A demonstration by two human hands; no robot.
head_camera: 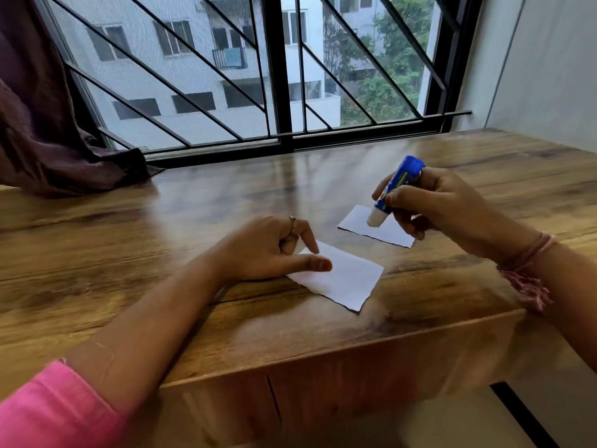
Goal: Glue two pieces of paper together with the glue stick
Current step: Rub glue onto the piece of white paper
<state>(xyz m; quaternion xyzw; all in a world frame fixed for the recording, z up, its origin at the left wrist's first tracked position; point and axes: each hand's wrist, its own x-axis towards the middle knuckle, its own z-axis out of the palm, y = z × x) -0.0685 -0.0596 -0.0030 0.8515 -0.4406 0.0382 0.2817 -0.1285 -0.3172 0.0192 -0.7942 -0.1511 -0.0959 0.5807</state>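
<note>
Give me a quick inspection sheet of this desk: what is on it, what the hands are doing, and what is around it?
Surface: wooden table, glossy, by a window.
Job's things: near paper and far paper lie flat and apart; uncapped blue glue stick tilted, its white tip over the far paper, contact unclear.
Clutter: nothing seen.
Hands: left hand presses thumb and a finger on the near paper's left edge; right hand grips the glue stick.
Cables: nothing seen.
Surroundings: barred window, dark curtain at left, pale wall at right.
</note>
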